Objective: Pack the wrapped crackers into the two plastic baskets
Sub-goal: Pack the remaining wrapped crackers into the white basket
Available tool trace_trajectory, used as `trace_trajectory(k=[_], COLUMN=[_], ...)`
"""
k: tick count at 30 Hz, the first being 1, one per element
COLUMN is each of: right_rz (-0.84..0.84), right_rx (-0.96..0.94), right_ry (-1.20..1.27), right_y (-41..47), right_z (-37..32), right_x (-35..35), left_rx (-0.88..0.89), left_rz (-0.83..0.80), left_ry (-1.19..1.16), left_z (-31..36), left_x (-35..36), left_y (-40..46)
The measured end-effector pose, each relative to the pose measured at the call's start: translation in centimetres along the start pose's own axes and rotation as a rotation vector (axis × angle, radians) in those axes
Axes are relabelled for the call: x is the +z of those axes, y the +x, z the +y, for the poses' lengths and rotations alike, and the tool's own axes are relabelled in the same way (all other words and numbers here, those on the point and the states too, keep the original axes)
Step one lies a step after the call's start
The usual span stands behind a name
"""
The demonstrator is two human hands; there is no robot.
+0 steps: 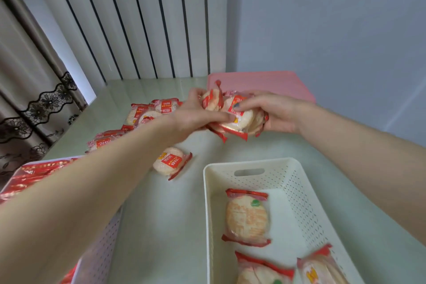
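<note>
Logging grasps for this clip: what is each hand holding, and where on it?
Both hold wrapped crackers above the table. The right hand grips a stack of packs, thumb on the top label. The left hand holds an upright pack by its side.

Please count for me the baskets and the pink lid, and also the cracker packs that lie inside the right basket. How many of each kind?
White plastic baskets: 2, the right basket and the left basket
Pink lid: 1
Cracker packs inside the right basket: 3, at and
Total: 6
</note>
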State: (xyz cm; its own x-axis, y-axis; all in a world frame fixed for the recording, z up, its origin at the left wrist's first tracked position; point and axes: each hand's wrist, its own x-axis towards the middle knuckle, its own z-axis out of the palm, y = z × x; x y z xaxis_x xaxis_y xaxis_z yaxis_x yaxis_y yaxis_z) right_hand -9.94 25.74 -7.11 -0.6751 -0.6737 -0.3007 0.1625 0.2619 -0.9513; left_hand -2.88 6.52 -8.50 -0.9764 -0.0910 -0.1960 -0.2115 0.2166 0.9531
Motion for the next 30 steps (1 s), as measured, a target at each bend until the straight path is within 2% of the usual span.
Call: trace_trajectory(k=[3,5,9,11,14,15,17,19,22,24,25,27,28,30], right_rz=[0.14,0.228,0.255,0.146,-0.072,-0.102,-0.074,0.003,0.1,0.174,0.208,0.252,0.255,0.223], right_rx=[-0.126,-0.201,-0.211,-0.188,-0.1,-0.076,-0.052,-0.008,0.039,0.039,0.029,0.01,0.01,0.014], right_ry=[-0.022,-0.045,-0.273,-0.374,-0.625,-0.758,-0.965,-1.022,-0.945,-0.922,-0.905,-0.861,-0.85,-0.863], right_y=[-4.9,-9.1,-18.0,-21.1,-24.4,-24.8,-25.0,-24.1,-21.6,-19.3,-17.9,-14.9,-13.3,-9.7], right_z=[-2.8,-3.0,0.7,2.4,3.7,3.6,2.9,1.8,0.7,-0.1,-0.6,-1.4,-1.7,-2.2], right_x=[1.2,2.5,5.6,7.2,9.7,10.0,9.9,8.9,7.1,6.4,6.3,6.5,6.8,7.6], left_rx=[0.106,0.136,0.137,0.133,0.053,0.023,-0.036,-0.072,-0.131,-0.114,-0.083,-0.056,-0.078,-0.21], left_rz=[0.018,-0.034,-0.152,-0.254,-0.546,-0.619,-0.661,-0.631,-0.566,-0.403,-0.272,-0.003,0.077,0.115], left_ry=[0.057,0.088,0.302,0.533,0.953,1.063,1.194,1.187,1.086,0.977,0.957,1.027,1.078,1.209], left_z=[4.0,5.2,4.4,3.9,3.4,3.4,3.6,4.1,4.3,3.8,3.3,1.7,0.8,-1.0], left_x=[0.5,1.0,3.7,5.5,7.2,7.5,7.5,6.5,3.3,0.8,-0.7,-3.6,-4.7,-6.6], left_y=[-3.9,-7.9,-16.1,-18.6,-20.7,-20.7,-20.6,-20.1,-18.7,-17.1,-16.0,-13.7,-12.8,-11.6])
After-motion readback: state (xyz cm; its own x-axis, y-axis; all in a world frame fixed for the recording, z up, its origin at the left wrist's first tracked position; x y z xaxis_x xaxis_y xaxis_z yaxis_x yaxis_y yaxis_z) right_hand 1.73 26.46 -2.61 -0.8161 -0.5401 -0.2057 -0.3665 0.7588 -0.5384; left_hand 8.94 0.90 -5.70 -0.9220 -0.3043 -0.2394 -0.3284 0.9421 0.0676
